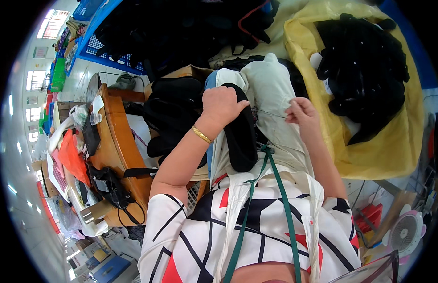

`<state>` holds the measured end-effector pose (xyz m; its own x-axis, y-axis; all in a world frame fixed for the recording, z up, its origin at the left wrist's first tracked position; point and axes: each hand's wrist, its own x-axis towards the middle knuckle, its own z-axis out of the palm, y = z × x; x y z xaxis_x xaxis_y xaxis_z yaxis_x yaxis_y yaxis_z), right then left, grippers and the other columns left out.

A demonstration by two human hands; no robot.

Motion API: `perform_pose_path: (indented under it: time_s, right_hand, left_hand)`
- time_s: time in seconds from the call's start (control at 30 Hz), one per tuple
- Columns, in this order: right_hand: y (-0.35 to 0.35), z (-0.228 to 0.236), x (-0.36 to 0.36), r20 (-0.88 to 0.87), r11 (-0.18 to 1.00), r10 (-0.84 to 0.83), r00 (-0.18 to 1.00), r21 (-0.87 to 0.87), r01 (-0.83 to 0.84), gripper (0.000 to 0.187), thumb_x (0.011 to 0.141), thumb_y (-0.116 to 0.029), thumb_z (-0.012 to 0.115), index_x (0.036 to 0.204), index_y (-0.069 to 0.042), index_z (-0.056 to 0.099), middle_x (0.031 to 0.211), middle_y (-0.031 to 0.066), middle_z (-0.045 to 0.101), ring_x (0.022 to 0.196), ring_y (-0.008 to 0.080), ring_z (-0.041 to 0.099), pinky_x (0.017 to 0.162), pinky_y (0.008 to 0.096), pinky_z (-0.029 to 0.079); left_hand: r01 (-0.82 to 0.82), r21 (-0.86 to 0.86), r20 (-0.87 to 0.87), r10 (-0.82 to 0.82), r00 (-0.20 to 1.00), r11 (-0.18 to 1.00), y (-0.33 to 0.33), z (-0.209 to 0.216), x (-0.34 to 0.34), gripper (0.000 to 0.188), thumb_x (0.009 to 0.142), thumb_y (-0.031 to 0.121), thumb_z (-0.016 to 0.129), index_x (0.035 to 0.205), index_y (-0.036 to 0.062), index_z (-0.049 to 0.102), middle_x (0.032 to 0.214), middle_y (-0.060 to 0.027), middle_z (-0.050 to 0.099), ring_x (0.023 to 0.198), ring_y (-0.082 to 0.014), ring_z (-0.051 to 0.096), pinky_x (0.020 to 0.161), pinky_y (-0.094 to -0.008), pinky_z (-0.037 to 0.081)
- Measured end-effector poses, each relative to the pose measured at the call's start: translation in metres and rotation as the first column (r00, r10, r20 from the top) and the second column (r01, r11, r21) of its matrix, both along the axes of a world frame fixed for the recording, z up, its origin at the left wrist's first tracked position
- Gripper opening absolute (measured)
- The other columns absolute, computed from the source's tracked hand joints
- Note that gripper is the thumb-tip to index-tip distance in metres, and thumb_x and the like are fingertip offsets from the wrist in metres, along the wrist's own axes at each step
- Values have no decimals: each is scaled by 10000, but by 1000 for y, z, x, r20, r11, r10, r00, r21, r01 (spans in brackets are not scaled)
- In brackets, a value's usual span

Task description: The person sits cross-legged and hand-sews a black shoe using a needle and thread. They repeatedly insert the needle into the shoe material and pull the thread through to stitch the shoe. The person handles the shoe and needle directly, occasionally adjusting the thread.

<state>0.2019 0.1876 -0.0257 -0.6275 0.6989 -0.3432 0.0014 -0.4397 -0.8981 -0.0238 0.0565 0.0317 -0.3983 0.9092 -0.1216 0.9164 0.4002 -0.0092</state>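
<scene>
My left hand (220,104) is closed round the upper end of a black cloth shoe (241,137), its thumb pointing right. The shoe stands lengthwise over my lap, on a pale cloth apron (275,85). Off to the right, my right hand (303,115) is raised with thumb and forefinger pinched together. A thin dark thread (271,113) runs from near the shoe to those fingertips. Whether a needle is also between them is too small to tell. More black shoes (176,101) lie in a pile just left of my left hand.
At the right, a yellow bag-lined container (369,155) holds a heap of black pieces (369,70). A blue crate (94,45) full of black items stands at the far left. A wooden table (117,141) with a black bag (108,186) is on the left; a fan (405,231) stands lower right.
</scene>
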Motion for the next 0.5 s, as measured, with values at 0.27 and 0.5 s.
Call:
perform_pose_path:
  time_s: [0.27, 0.5]
  right_hand:
    - [-38, 21, -69, 43, 910, 413, 910, -56, -411, 126, 1001, -203, 583, 1037, -82, 587, 673, 3, 590, 534, 56, 519, 493, 210, 438]
    - [-63, 23, -97, 149, 842, 496, 856, 158, -516, 113, 972, -142, 573, 972, -29, 580, 658, 45, 619, 531, 85, 565, 509, 250, 455]
  left_hand:
    - [-196, 120, 348, 143, 927, 973, -29, 3, -20, 327, 837, 347, 673, 869, 24, 714, 772, -146, 702, 714, -304, 680, 643, -374, 533]
    - [-632, 89, 832, 291, 472, 770, -53, -12, -22, 200, 851, 192, 733, 868, -3, 689, 676, -29, 644, 607, -84, 580, 588, -240, 475]
